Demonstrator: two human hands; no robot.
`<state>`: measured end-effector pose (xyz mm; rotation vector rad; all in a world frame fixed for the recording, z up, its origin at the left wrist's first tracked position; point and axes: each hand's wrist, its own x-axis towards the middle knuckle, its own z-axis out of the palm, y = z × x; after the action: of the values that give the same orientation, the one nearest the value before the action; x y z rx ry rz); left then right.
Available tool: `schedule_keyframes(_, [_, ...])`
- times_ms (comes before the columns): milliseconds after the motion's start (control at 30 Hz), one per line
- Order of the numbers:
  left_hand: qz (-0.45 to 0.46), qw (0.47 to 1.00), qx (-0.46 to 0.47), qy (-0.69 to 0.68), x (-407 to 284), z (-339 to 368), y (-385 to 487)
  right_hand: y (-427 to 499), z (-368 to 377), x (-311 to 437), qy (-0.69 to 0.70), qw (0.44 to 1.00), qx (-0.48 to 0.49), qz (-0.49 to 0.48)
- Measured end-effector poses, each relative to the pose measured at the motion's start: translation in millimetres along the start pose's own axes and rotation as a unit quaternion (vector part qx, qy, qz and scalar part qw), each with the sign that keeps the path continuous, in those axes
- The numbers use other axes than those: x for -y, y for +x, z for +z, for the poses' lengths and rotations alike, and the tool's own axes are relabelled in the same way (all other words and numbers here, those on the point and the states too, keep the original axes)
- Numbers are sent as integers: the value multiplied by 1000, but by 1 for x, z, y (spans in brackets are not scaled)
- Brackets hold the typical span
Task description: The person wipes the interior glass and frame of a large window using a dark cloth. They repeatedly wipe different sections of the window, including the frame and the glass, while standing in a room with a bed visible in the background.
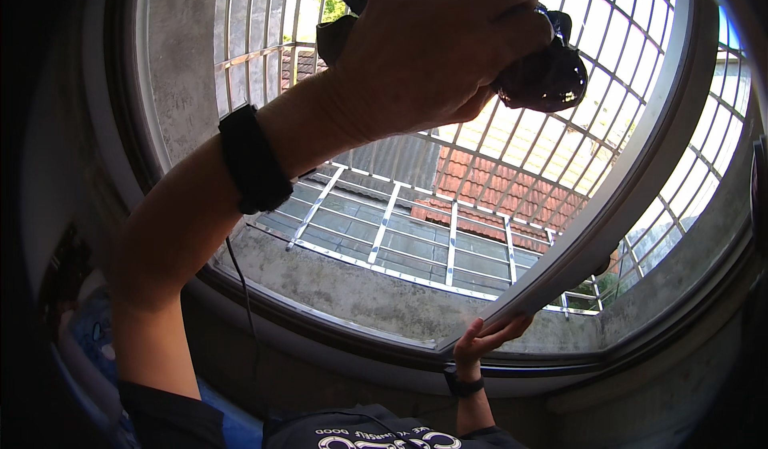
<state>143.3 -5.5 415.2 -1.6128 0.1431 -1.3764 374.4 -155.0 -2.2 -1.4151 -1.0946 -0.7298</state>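
Note:
My left hand (444, 47), raised high and close to the camera, grips a dark, glossy, crumpled thing (543, 80), a wet cloth or plastic; which, I cannot tell. Parts of it stick out on both sides of the hand, in front of the metal window bars. Lower right, my right hand (489, 341) holds the lower edge of a white-edged sliding window sash (576, 227), thumb on the near side and fingers around the edge. Both wrists wear black bands. The fingertips of my left hand are partly hidden.
A window frame (336, 314) surrounds the opening, with a concrete ledge (336, 275) beyond it. Outside stands a metal security grille (453, 239); tiled roofs (498, 179) lie past it. A thin black cable (245, 287) hangs at the lower left, near a blue patterned item (90, 341).

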Motion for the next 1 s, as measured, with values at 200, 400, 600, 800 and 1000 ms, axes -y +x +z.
schedule_keyframes(200, [-27,998,36,-42,-55,-3,-29,2,-4,2,4,1000,15,0])
schedule_keyframes(400, [-19,994,66,-84,-98,-18,-60,4,-7,4,15,1000,21,-8])
schedule_keyframes(600, [14,984,135,-116,-132,-34,-102,-2,-12,1,13,999,47,5])
schedule_keyframes(800, [39,962,234,-137,-178,-65,-177,-4,-10,-8,15,999,39,-19])
schedule_keyframes(1000, [43,950,300,-70,-189,-118,-245,-6,-8,-17,-8,998,42,-36])
